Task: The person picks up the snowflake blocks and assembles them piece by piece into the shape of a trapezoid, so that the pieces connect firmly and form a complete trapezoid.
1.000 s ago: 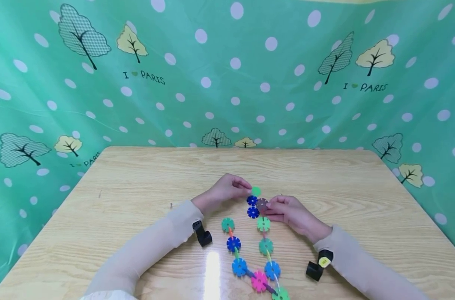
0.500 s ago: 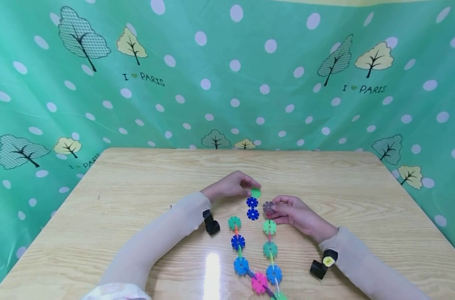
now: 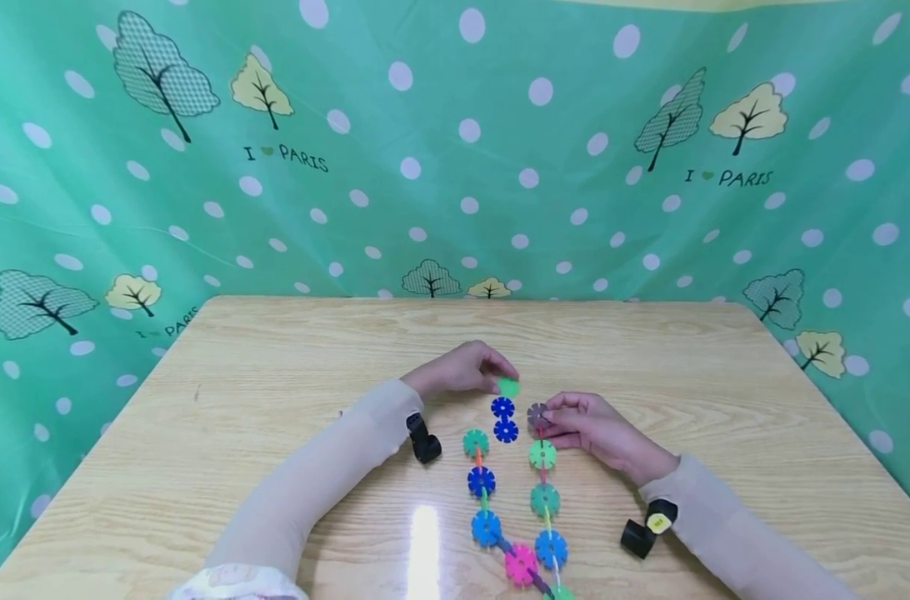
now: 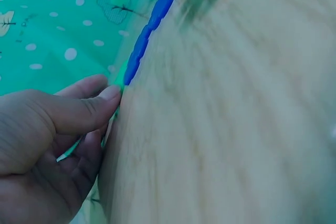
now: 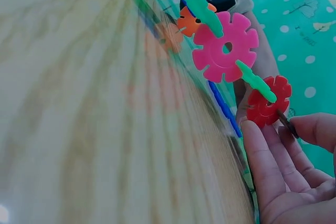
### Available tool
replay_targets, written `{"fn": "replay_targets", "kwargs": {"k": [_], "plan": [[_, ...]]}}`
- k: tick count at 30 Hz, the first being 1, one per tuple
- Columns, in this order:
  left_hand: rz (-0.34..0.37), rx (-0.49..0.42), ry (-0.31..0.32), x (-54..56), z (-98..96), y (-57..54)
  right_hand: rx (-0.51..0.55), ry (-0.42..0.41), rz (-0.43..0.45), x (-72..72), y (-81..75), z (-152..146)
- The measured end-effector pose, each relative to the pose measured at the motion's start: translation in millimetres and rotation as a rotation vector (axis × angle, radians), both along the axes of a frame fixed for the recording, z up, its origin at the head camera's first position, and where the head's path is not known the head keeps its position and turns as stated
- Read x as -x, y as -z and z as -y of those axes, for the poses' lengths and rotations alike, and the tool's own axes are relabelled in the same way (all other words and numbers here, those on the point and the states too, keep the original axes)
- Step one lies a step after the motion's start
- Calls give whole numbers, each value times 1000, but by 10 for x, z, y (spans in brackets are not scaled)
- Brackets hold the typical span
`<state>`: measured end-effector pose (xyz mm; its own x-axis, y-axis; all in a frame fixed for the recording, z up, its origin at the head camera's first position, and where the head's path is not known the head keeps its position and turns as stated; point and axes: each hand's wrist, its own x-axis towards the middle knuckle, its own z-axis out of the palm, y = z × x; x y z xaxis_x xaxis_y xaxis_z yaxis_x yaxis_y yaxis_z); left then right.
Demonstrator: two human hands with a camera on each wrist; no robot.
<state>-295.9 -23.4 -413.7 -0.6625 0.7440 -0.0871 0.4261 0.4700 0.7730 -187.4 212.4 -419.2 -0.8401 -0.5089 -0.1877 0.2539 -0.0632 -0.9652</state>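
My left hand (image 3: 466,368) pinches a light green interlocking disc (image 3: 508,387) between thumb and fingers. Just below that disc, two notched dark blue discs (image 3: 504,419) lie in a line; the left wrist view shows these blue discs (image 4: 152,27) edge-on. My right hand (image 3: 593,425) pinches a brownish-purple disc (image 3: 538,416), the top end of a U-shaped chain of linked discs (image 3: 545,500). In the right wrist view this brownish disc (image 5: 287,124) is edge-on between thumb and fingers, slotted to a red disc (image 5: 269,103). A gap separates it from the blue pair.
The chain's left arm ends in a teal disc (image 3: 476,442), and a pink disc (image 3: 521,564) sits at its lower bend. The chain's nearest part is cut off by the frame. Behind the wooden table (image 3: 290,333) hangs a green dotted cloth (image 3: 455,167).
My right hand has moved the brownish-purple disc rightward, away from the blue pair. The chain has shifted right with it. My left hand has moved slightly right over the green disc.
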Motion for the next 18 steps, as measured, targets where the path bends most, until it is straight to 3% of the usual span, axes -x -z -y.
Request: {"fn": "replay_targets", "kwargs": {"k": [7, 12, 18], "plan": [[15, -22, -91, -46, 111, -32, -44, 57, -5, -18, -27, 9], [40, -74, -184, -97, 233, -13, -58, 61, -10, -20, -34, 5], [32, -106, -253, -189, 340, 5, -83, 69, -15, -23, -32, 37]]}}
